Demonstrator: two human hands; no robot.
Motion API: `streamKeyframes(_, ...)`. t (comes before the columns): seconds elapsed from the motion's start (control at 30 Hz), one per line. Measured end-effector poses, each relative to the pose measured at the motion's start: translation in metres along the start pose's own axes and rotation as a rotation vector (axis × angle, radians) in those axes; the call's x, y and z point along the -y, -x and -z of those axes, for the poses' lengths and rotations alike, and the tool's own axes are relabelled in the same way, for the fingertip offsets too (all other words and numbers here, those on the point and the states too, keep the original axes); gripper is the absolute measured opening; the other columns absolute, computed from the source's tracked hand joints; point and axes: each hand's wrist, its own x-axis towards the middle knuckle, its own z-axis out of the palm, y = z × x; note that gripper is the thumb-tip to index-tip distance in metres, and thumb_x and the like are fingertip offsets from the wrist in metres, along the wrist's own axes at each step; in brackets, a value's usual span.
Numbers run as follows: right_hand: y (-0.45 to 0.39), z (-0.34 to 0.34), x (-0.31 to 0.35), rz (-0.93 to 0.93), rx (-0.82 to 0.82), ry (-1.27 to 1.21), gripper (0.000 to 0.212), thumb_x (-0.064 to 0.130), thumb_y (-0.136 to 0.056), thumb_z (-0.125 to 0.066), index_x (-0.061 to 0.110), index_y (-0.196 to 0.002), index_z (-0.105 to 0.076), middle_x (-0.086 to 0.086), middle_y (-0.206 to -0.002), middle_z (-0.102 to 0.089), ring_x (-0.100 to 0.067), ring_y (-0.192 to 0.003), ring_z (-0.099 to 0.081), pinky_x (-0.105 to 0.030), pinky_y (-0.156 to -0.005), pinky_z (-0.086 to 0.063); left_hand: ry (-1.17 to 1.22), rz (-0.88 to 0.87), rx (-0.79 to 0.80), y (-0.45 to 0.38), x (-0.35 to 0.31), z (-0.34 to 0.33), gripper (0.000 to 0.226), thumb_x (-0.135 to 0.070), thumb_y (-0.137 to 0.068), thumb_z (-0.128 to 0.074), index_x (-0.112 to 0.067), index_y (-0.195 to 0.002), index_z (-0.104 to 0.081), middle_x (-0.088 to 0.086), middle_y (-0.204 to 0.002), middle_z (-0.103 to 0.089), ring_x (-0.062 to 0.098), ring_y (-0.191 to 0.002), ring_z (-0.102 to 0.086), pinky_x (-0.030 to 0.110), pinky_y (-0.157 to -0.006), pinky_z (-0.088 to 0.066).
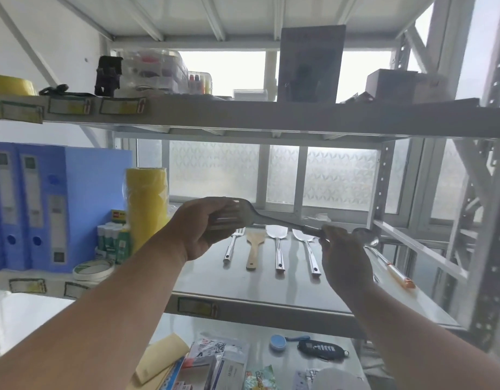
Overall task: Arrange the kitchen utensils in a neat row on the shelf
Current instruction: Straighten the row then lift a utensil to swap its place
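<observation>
A metal slotted spatula point(244, 216) is hanging crosswise above the shelf point(271, 288), its blade being gripped by the left hand point(203, 229), its handle being pinched by the right hand point(346, 257). Below, a slotted turner point(231, 246), wooden spatula point(254, 249), two rice paddles point(277, 243) and a ladle point(368, 239) are lying side by side.

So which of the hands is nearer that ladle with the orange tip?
Right. The right hand sits just beside the ladle, pinching the spatula handle; the left hand is far across.
</observation>
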Motion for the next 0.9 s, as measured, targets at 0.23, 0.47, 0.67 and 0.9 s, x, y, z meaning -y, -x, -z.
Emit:
streamKeyframes(0.23, 0.021, 0.008, -0.005, -0.079, 0.086, -0.021, 0.007, 0.015, -0.098, -0.055, 0.021, -0.097, -0.059, 0.001, -0.084, -0.060, -0.031, -0.090, -0.056, -0.040, -0.062, -0.049, 0.385, 0.108, -0.017, -0.020, 0.009, -0.008, 0.071, -0.054, -0.105, -0.049, 0.014, -0.120, -0.063, 0.033, -0.107, -0.076, 0.042, -0.095, -0.079, 0.046, -0.087, -0.064)
streamKeyframes(0.47, 0.034, 0.002, 0.059, -0.391, 0.511, -0.435, 0.015, 0.014, -0.096, -0.050, 0.012, -0.096, -0.065, -0.006, -0.087, -0.067, -0.026, -0.075, -0.062, -0.039, -0.069, -0.055, -0.157, 0.132, -0.113, -0.031, 0.044, -0.011, 0.032, -0.021, -0.105, -0.061, 0.008, -0.119, -0.063, 0.031, -0.113, -0.074, 0.041, -0.095, -0.079, 0.047, -0.078, -0.067)
streamKeyframes(0.67, 0.048, 0.005, 0.141, -0.785, 0.699, -1.291, 0.022, 0.011, -0.108, -0.043, -0.003, -0.100, -0.058, -0.012, -0.065, -0.050, -0.012, -0.034, -0.048, -0.019, -0.036, -0.042, -0.473, 0.109, -0.063, -0.025, 0.070, 0.014, 0.017, -0.019, -0.097, -0.076, -0.005, -0.106, -0.077, 0.017, -0.101, -0.080, 0.031, -0.098, -0.079, 0.047, -0.088, -0.066)
streamKeyframes(0.9, 0.066, -0.024, 0.200, -0.601, 0.752, -1.165, 0.032, 0.030, -0.102, -0.057, 0.000, -0.096, -0.067, -0.008, -0.072, -0.064, -0.015, -0.047, -0.055, -0.030, -0.053, -0.047, -0.469, 0.109, -0.228, -0.034, 0.078, 0.069, 0.029, 0.010, -0.084, -0.081, 0.001, -0.108, -0.066, 0.025, -0.092, -0.075, 0.028, -0.068, -0.075, 0.039, -0.076, -0.064)
